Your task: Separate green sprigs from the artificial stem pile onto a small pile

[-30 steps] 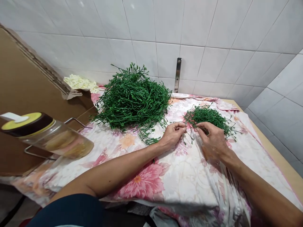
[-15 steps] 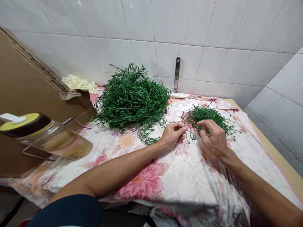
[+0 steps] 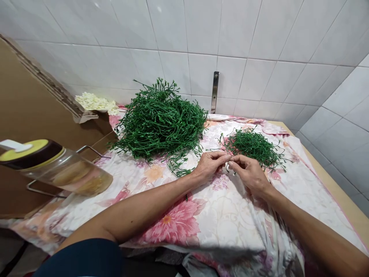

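Observation:
My left hand (image 3: 210, 164) and my right hand (image 3: 249, 175) meet above a floral cloth (image 3: 221, 219), fingertips almost touching. Both pinch what looks like a thin green artificial plant stem (image 3: 230, 166), mostly hidden by my fingers. Just behind my right hand lies a small heap of green sprigs (image 3: 253, 148). A much larger tangled mound of the same branching stems (image 3: 160, 123) sits to the left, with loose strands trailing close to my left hand.
At the back left, small white flowers (image 3: 95, 103) lie beside a brown cardboard sheet (image 3: 34, 115). A glass jar with a yellow lid (image 3: 66, 171) lies on its side in a wire holder at left. Tiled walls bound the back and right, with a metal bracket (image 3: 215, 92).
My right hand has moved left, away from the small heap, and now meets my left hand at the fingertips. The left hand has barely moved, and the view has shifted only slightly.

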Motion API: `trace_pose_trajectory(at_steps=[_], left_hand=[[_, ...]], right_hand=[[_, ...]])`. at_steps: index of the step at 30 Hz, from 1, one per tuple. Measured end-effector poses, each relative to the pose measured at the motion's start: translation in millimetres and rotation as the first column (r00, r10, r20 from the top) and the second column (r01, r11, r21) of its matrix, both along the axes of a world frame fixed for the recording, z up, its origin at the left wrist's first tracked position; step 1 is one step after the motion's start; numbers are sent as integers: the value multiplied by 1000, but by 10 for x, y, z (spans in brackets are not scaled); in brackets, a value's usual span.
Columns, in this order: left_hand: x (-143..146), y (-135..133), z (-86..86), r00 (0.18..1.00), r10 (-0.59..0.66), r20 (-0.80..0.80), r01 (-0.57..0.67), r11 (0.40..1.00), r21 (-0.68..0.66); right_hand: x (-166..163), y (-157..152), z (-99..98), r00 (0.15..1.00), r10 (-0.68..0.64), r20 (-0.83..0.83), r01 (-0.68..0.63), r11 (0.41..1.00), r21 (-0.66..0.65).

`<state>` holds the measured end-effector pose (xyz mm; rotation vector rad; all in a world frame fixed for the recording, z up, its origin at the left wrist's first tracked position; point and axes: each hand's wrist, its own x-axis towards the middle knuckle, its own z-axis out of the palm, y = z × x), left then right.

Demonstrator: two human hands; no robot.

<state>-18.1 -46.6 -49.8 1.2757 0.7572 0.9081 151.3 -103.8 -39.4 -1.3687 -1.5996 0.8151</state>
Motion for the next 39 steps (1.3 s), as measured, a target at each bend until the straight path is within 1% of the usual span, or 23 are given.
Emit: trace_pose_trajectory(at_steps=[3,5,9,12,16,20,23,27,31,36,38,39], left_hand=[[-2,2,17,999,-7,34,9,999,-38],[-4,6,33,998,-14,62,19,997,-73],[-8,22,36,997,-20,70,27,996,-91],[-12,32,12,998,-19,67,25,996,-83],[-11,35,-17,997,-16,72,22,995,-92],[-7,26,-26,997,-19,71,26,995,-99],[-3,8,-12,997,-16,70,21,997,-76],[6,-21,29,999,-1,42,2,999,-35],[16,-38,65,1000,23,-4,-23,1000,-5],[27,-47,52,999,6,-41,-4,999,40],[26,-62,35,998,17,-66,-11,996,90],[21,-74,30,996,39,-85,-27,989,145]], right_hand=[[-14,-10,52,999,-17,-46,17,1000,-18],[-18,-17,68,998,-4,-61,2,999,-41],[-2,-8,35,996,42,-82,-49,995,-92],[15,9,-3,993,57,-105,-67,993,-97],[18,15,-24,993,13,-120,-27,993,-114],[21,13,-27,990,-18,-137,5,995,-99],[24,10,-5,991,-18,-136,5,996,-94],[25,4,27,992,-35,-120,20,993,-120],[31,13,7,991,-39,-126,24,992,-123],[13,9,2,991,-70,-113,57,992,-109],[-11,-8,28,990,-98,-99,87,990,-110],[-23,-16,42,990,-111,-81,102,989,-110]])
